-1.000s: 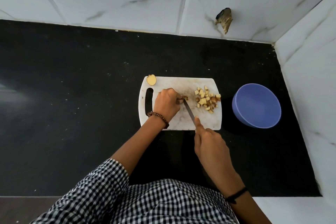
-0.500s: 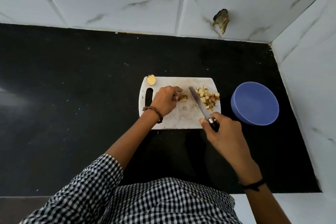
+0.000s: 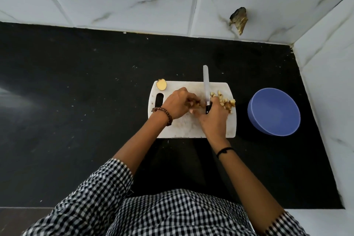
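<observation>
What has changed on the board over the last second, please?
The right hand moved forward onto the board, swinging the knife so its blade points away, tip past the far edge. The left hand still holds the ginger piece; pile, slice and bowl stayed.

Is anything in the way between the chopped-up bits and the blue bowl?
Nothing visible. The chopped bits lie by the cutting board's right edge, and only bare black counter lies between that edge and the blue bowl.
</observation>
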